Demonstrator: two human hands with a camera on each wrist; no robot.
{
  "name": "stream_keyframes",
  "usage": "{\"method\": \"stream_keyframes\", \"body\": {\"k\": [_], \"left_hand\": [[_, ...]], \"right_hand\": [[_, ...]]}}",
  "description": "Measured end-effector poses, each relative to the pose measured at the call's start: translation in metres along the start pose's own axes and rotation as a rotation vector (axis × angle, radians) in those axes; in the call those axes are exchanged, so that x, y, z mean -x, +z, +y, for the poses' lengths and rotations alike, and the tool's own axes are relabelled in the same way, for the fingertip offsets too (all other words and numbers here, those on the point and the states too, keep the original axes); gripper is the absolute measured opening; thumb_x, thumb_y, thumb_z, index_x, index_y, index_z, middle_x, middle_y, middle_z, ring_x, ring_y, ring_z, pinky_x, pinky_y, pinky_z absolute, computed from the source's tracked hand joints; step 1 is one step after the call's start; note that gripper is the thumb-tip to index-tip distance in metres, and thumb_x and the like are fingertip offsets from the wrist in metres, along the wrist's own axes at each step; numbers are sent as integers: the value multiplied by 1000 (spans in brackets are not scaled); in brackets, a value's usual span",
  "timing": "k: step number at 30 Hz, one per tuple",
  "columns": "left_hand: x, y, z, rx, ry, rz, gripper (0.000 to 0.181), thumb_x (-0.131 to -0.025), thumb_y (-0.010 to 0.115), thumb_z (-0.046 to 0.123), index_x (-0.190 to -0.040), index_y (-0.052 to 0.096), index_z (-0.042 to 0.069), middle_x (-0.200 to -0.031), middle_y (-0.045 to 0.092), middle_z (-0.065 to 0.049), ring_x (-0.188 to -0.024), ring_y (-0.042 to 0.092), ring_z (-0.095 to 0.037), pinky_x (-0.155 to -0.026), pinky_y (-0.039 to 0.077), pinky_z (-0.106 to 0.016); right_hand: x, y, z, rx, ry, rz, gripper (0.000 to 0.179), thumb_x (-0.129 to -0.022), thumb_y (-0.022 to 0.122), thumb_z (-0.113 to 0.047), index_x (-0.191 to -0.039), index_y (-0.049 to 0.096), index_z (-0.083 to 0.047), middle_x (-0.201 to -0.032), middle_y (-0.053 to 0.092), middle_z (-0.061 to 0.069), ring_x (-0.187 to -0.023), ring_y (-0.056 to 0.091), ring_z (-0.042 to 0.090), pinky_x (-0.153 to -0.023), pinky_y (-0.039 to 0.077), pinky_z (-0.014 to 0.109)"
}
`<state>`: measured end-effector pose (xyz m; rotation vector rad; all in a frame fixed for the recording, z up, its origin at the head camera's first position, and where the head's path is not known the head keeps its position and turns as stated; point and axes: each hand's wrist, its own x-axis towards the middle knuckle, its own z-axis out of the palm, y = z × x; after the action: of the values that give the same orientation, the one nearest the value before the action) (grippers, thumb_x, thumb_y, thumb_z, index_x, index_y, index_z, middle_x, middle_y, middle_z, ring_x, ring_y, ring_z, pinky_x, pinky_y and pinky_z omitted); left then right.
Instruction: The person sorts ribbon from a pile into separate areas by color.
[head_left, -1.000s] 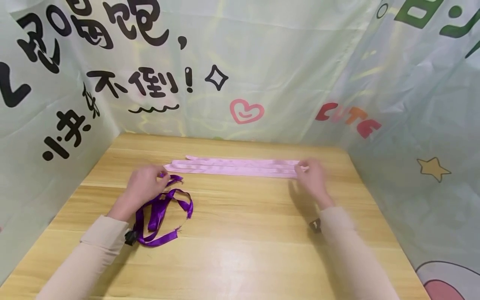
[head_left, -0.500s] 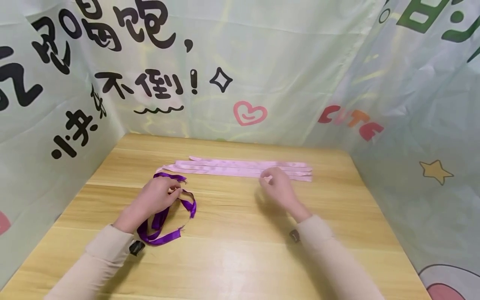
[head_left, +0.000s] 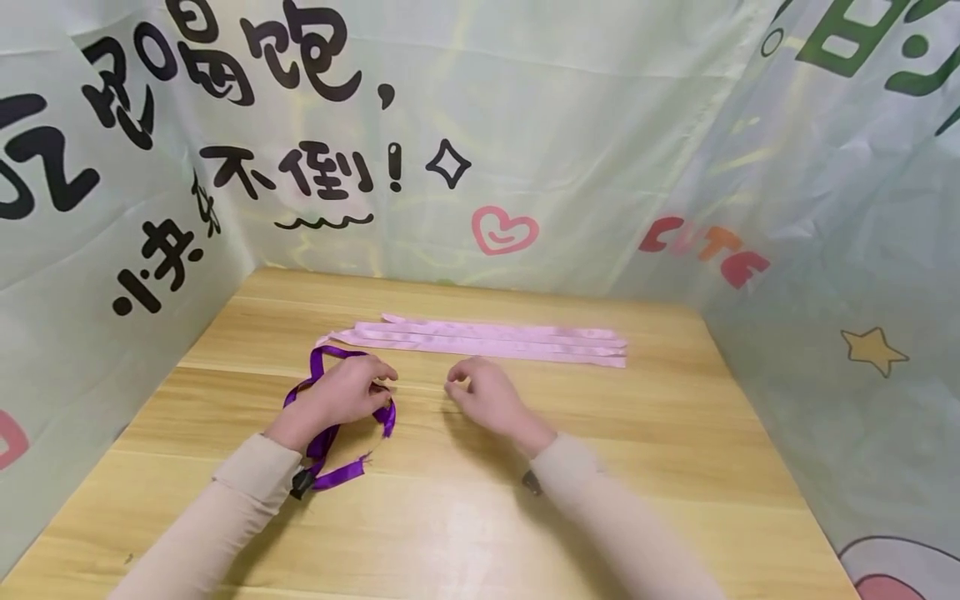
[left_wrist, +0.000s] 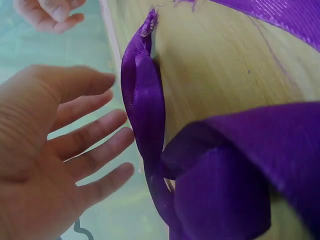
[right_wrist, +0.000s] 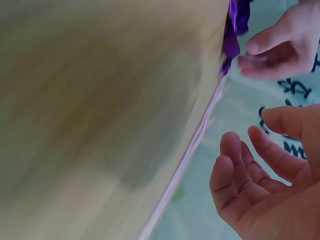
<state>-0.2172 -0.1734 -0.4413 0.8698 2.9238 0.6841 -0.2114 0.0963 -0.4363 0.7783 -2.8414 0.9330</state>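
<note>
A crumpled purple ribbon (head_left: 341, 475) lies in loops on the left part of the table, its cut ends frayed. Over it hovers my left hand (head_left: 348, 390), fingers loosely bent; the left wrist view shows the fingers spread beside the purple ribbon (left_wrist: 145, 100) without gripping it. My right hand (head_left: 491, 398) is above the table's middle, its fingers (right_wrist: 232, 185) relaxed and holding nothing. Behind both hands, a pink ribbon (head_left: 487, 342) is laid out in several long parallel strips, flat and side by side. Part of the purple ribbon is hidden under my left hand and wrist.
The wooden table (head_left: 465, 517) is bounded at the back and sides by a pale green printed cloth (head_left: 600, 125). A dark wrist camera (head_left: 302, 482) sits under the left cuff, close to the purple ribbon.
My right hand has left the right end of the pink strips and moved left to the middle. My left hand has come away from their left end, nearer and rightward over the purple ribbon.
</note>
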Motion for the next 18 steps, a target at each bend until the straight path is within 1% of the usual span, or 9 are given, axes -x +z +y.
{"method": "stream_keyframes", "body": {"k": [3,4,6,9,11,13,14,16,18], "left_hand": [[-1,5,2,-35,4,-43,30,-92,74,8,-121,75,2,-110,73,-11,-86,64,-17,-79,55,-35],[-1,7,1,-50,0,-47,30,-91,74,8,-120,75,3,-108,73,-10,-85,62,-16,-79,54,-35],[-1,10,1,-71,0,-42,27,-91,75,7,-117,76,2,-104,72,-9,-84,62,-17,-78,55,-36],[-1,15,-1,-114,5,-10,13,-92,75,5,-105,77,4,-96,71,-6,-85,65,-19,-80,56,-38],[-2,18,-3,-136,12,12,3,-93,74,6,-93,76,7,-87,70,-3,-79,63,-18,-76,55,-37],[-3,20,-3,-140,15,20,13,-96,73,8,-83,73,11,-79,66,2,-74,59,-16,-73,51,-35],[-3,20,-3,-139,19,22,17,-97,72,9,-80,72,12,-75,65,3,-72,57,-15,-71,50,-34],[-2,21,-1,-130,29,23,21,-99,70,12,-78,69,14,-71,62,6,-69,53,-13,-69,46,-33],[-1,20,3,-123,48,24,20,-100,69,13,-79,69,14,-71,60,7,-69,52,-13,-69,45,-32]], "right_hand": [[-3,11,-9,-20,-4,-49,16,-100,70,-18,-109,75,-5,-110,72,12,-79,64,14,-78,56,30],[-4,14,-12,-27,-2,-64,17,-101,69,-19,-110,75,-5,-111,72,12,-80,64,14,-78,56,29],[-6,20,-17,-33,-9,-83,18,-101,70,-19,-111,74,-6,-111,72,11,-82,65,16,-79,55,29],[-8,28,-22,-25,-18,-103,18,-101,70,-21,-110,74,-6,-110,73,10,-88,66,19,-81,55,31],[-10,33,-24,-18,-26,-112,19,-100,71,-21,-111,74,-6,-109,73,10,-90,66,20,-83,54,31],[-12,36,-27,-8,-31,-124,22,-99,73,-21,-114,74,-5,-108,73,10,-92,66,20,-84,54,31],[-13,37,-28,-2,-32,-131,25,-99,73,-22,-117,74,-4,-108,73,10,-93,66,20,-84,55,32],[-14,39,-30,9,-34,-141,34,-98,75,-23,-125,71,-3,-112,73,12,-97,67,21,-87,56,34],[-15,41,-32,20,-30,-146,42,-99,75,-23,-133,67,-1,-117,73,14,-102,69,24,-91,57,37]]}}
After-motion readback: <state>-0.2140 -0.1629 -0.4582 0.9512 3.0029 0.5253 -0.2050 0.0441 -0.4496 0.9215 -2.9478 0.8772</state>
